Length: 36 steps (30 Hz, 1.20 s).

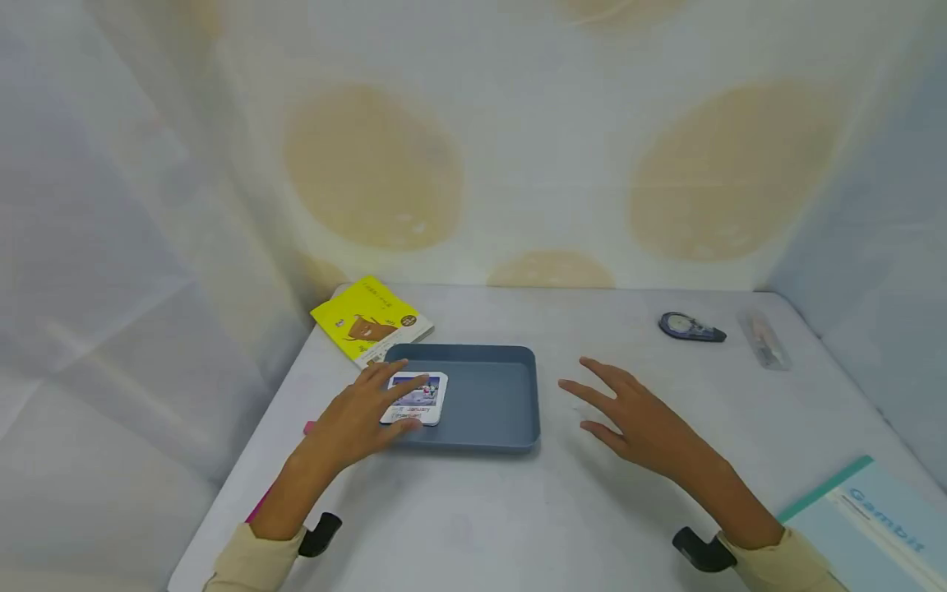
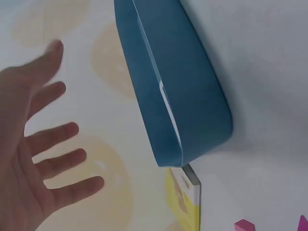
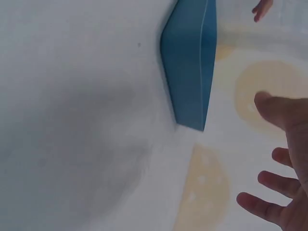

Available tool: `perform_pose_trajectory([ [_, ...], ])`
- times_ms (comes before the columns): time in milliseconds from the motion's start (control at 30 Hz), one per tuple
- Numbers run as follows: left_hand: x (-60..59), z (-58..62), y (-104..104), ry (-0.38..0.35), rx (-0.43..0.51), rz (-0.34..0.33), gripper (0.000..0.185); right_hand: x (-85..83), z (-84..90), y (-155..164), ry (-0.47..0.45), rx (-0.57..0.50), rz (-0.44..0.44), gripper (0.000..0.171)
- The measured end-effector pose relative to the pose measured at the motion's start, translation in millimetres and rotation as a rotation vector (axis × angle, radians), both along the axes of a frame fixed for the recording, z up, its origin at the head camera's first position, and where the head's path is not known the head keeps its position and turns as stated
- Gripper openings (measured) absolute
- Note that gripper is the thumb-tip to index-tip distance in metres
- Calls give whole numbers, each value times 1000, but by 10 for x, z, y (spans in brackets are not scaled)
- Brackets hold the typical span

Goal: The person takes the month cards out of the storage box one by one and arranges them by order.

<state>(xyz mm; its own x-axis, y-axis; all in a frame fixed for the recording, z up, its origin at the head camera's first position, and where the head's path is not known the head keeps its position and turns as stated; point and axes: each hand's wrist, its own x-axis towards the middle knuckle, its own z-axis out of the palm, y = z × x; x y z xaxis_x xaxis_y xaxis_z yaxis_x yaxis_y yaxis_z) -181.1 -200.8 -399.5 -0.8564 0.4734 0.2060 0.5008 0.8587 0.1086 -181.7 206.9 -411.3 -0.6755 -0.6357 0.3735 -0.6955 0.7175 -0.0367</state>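
Note:
A blue-grey tray (image 1: 494,403) sits on the white table, and a small white calendar card (image 1: 417,398) lies in its left half. My left hand (image 1: 362,415) hovers over the tray's left rim with straight fingers spread above the card; whether it touches the card I cannot tell. In the left wrist view the left hand (image 2: 36,139) is spread open beside the tray (image 2: 185,96). My right hand (image 1: 629,411) floats open to the right of the tray, fingers spread, holding nothing. The right wrist view shows the right hand (image 3: 284,168) open, apart from the tray (image 3: 190,62).
A yellow book (image 1: 372,321) lies behind the tray's left corner. A correction-tape dispenser (image 1: 690,327) and a clear plastic packet (image 1: 765,339) lie at the back right. A light blue notebook (image 1: 873,526) is at the front right. Something pink (image 1: 309,427) pokes out under my left wrist.

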Motion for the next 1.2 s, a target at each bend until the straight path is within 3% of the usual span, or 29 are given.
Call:
perform_pose_trajectory([
  [100,-23,-14,-12,-52,67,82,66,-63,44,-128,14,-13,2,70],
  [300,-88,-53,-38,-107,194,164,67,-185,66,-399,2,-34,21,61],
  [467,-129,-115,-70,-163,316,238,67,-310,30,-629,-42,-117,34,59],
  [833,-209,-319,-77,-289,507,402,64,-569,-44,-1193,-324,-415,30,42],
  [1200,-223,-401,-155,-399,642,470,53,-918,-158,-1770,-609,-377,-95,42],
])
